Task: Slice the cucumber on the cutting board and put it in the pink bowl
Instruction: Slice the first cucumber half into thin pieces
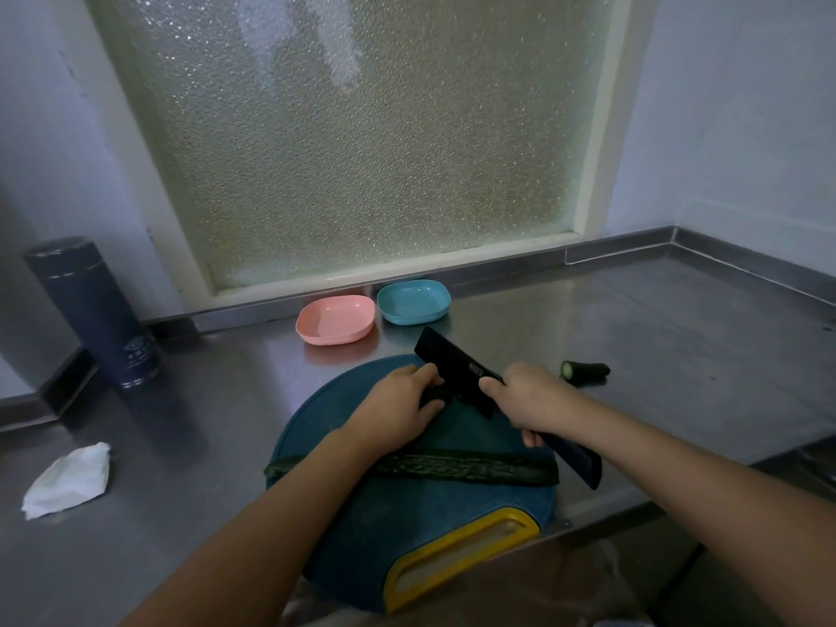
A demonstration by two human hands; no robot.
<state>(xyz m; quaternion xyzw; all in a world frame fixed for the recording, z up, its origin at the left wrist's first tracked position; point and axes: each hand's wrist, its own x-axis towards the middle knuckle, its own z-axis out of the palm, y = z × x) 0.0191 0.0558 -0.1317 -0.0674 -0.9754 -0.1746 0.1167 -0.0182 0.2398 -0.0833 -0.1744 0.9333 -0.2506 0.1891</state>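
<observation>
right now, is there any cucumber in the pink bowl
No, the pink bowl shows only its bare pink inside, while a long cucumber piece lies on the cutting board.

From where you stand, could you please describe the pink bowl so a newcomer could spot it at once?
Start at the frosted window behind the steel counter. Below its sill, beyond the round cutting board, two shallow bowls sit side by side. The pink bowl is the left one; the blue bowl on its right differs only in colour.
</observation>
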